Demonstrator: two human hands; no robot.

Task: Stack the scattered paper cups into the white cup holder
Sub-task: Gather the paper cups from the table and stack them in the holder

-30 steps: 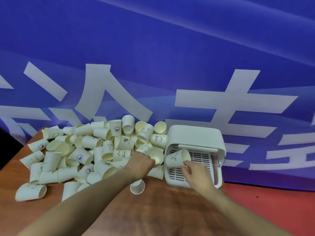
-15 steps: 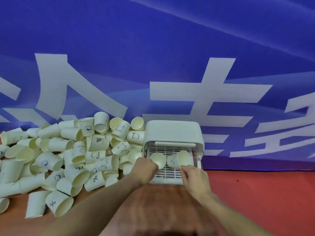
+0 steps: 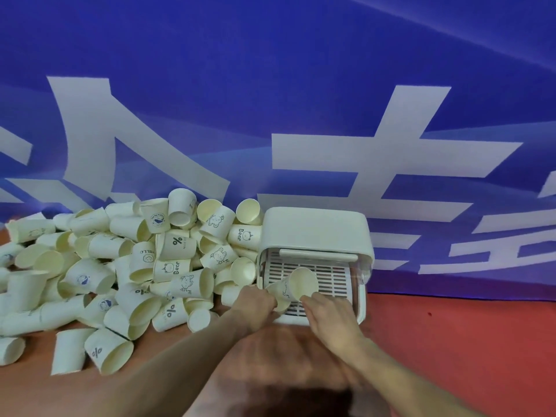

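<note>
Looks like the nesting step: both the left hand (image 3: 258, 302) and right hand (image 3: 326, 310) grip the paper cup (image 3: 296, 285) over the white cup holder (image 3: 316, 233) at 3 o'clock of the pile (image 3: 126, 266), so next it probably needs seating on the slatted tray.

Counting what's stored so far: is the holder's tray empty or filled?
Nearly empty: the holder shows bare slats; only the cups in both hands lie over it.

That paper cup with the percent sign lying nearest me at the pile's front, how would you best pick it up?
Grip the cream paper cup with the percent sign across its side wall from above. It lies on its side on the brown table, mouth facing right, clear of the pile.
</note>
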